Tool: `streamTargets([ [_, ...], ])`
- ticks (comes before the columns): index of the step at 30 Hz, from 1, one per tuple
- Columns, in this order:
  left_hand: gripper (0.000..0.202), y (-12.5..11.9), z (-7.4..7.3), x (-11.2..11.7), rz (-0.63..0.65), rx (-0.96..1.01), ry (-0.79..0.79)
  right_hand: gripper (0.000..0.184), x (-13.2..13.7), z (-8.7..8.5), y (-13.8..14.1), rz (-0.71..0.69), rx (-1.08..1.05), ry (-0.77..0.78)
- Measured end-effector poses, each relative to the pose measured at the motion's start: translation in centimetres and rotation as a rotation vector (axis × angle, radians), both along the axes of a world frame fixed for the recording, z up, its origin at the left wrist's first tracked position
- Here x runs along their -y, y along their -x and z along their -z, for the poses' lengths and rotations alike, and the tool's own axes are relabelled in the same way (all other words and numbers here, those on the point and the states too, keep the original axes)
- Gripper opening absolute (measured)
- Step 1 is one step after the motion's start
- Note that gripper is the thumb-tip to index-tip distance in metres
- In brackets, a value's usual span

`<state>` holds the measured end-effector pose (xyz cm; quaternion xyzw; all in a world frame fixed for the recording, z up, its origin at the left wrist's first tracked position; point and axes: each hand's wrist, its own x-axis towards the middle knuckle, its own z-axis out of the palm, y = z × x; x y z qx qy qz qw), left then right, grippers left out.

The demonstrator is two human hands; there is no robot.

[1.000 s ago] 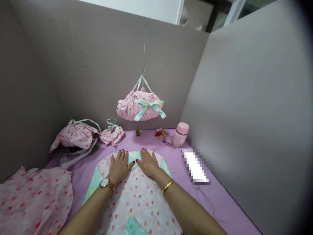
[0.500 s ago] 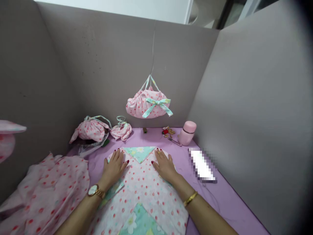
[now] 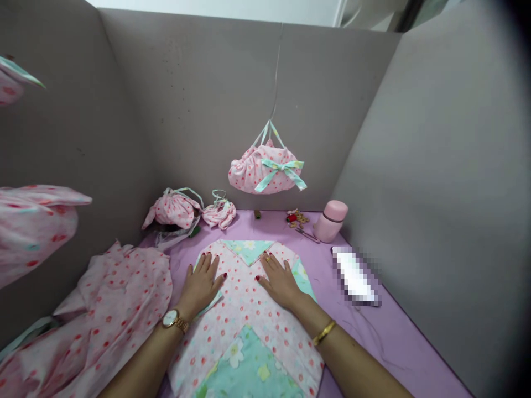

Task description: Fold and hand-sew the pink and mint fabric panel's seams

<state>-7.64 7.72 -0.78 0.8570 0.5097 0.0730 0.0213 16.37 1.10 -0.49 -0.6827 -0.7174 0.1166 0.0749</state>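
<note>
A piece of pink dotted fabric (image 3: 244, 301) lies spread flat in front of me, with green floral triangles (image 3: 249, 365) at its near and far edges and more green at its sides. My left hand (image 3: 202, 284) rests palm down on its left part, fingers stretched out. On the right part lies my right hand (image 3: 280, 281), also flat, with its fingertips by the far green triangle (image 3: 251, 250). Neither hand grips anything. My palms hide some of the cloth beneath them.
A finished-looking dotted pouch with a green bow (image 3: 265, 170) hangs from a string. Bunched pouches (image 3: 176, 211) and a heap of dotted fabric (image 3: 124, 287) lie left. At the back right stand a pink flask (image 3: 331, 222), scissors (image 3: 307, 235) and red thread (image 3: 291, 219); a blurred-out device (image 3: 354, 276) lies nearer.
Both hands have slid slightly towards me over the cloth, staying flat. The view has shifted left, so more of the hanging dotted fabric shows at the left edge.
</note>
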Motion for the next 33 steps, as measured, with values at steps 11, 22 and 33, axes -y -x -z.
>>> streamTargets([
  [11, 0.055, -4.3, -0.1, -1.0, 0.106, 0.031, -0.020, 0.062, -2.8, 0.3, 1.5, -0.048, 0.000, -0.043],
  [22, 0.054, -2.8, -0.2, -4.9, 0.024, 0.027, 0.011, 0.064, -4.7, 0.9, -1.8, 0.096, 0.038, -0.039],
  [33, 0.056, -3.4, -2.4, -0.4, 0.114, 0.018, 0.059, 0.059, -1.7, -1.7, -1.2, -0.009, -0.008, -0.049],
])
